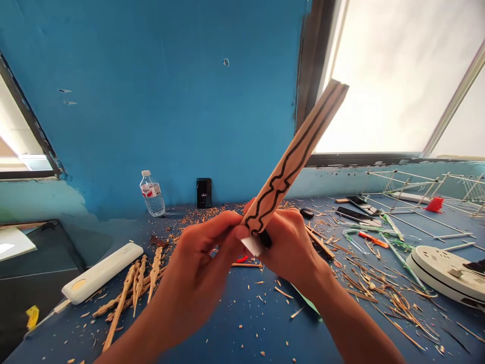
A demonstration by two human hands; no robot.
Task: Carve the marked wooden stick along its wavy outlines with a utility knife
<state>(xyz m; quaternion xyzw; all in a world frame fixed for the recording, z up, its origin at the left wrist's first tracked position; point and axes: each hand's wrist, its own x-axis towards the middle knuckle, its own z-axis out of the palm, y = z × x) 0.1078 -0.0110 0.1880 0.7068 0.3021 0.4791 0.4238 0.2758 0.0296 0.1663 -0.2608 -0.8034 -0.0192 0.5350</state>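
A flat wooden strip (282, 177) rises tilted up to the right, with wavy black outlines drawn along its face. My left hand (206, 253) pinches the strip's lower end between thumb and fingers. Closed around the black handle of a knife (254, 246), my right hand (290, 242) is pressed close behind the strip. The knife's pale, flat blade shows just below the strip's lower end. Most of the handle is hidden in the right fist, and the exact contact between blade and wood cannot be made out.
Carved wooden pieces (138, 283) and a long white device (102, 273) lie left. A water bottle (152, 194) and black phone-like object (203, 193) stand by the wall. Right are wood shavings (390, 303), an orange cutter (373, 239), a round white power strip (447, 273) and stick frames (413, 194).
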